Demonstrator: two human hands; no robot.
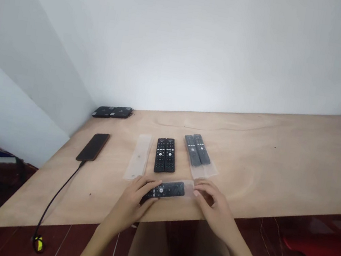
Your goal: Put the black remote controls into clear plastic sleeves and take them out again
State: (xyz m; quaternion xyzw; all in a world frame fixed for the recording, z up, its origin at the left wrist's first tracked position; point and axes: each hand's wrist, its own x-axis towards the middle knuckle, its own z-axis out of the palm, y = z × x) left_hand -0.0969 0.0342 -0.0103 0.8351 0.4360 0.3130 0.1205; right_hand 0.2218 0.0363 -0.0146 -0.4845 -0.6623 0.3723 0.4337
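Observation:
Near the front edge of the wooden table, a black remote control [172, 189] lies sideways, partly inside a clear plastic sleeve [189, 189]. My left hand [140, 192] grips the remote's left end between thumb and fingers. The sleeve's right end is pinched by my right hand [208, 198]. Just beyond, two bare black remotes [166, 155] lie side by side. Two more remotes in plastic sleeves [197, 150] lie to their right, slightly tilted. Flat plastic sleeves [139, 157] rest to the left of the bare pair.
On the left of the table [265, 159] lies a phone [93, 147] with a black cable [57, 195] running over the front edge. Two black boxes [111, 112] sit at the back left by the wall. A red chair [315, 252] is below right.

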